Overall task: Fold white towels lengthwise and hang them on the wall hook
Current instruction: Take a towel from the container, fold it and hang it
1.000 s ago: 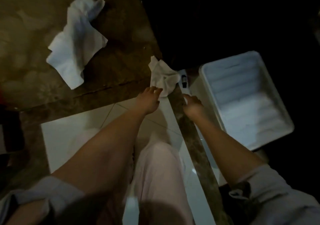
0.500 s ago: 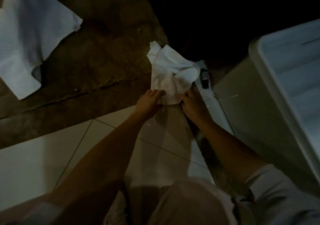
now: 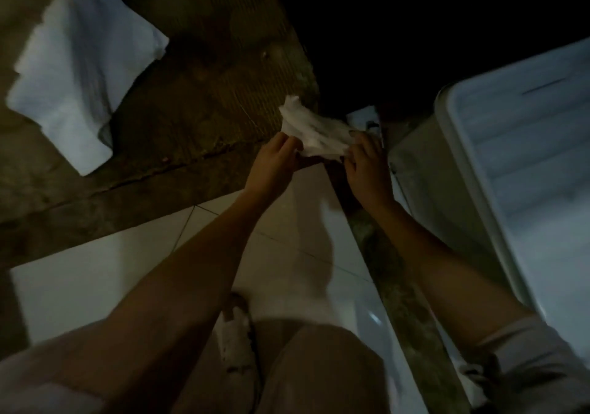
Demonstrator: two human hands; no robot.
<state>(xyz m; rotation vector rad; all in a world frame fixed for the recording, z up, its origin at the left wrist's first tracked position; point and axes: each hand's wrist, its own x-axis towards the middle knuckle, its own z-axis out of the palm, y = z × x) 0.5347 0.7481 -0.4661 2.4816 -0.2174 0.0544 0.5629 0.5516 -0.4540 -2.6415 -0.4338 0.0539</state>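
A small crumpled white towel (image 3: 314, 131) is stretched between both hands over the edge of the brown floor, near the middle of the view. My left hand (image 3: 275, 162) pinches its left end and my right hand (image 3: 365, 162) grips its right end. A second, larger white towel (image 3: 79, 62) lies spread and rumpled on the brown floor at the upper left. No wall hook is visible; the top middle of the view is black.
A white plastic crate (image 3: 523, 171) stands at the right, close to my right arm. A narrow dark ledge (image 3: 405, 305) runs between the white floor tiles (image 3: 95, 279) and the crate. My leg and a slipper (image 3: 236, 340) fill the bottom.
Both hands have taken hold of the small towel and lifted it off the floor, bunching it between them. The view has moved closer and to the left.
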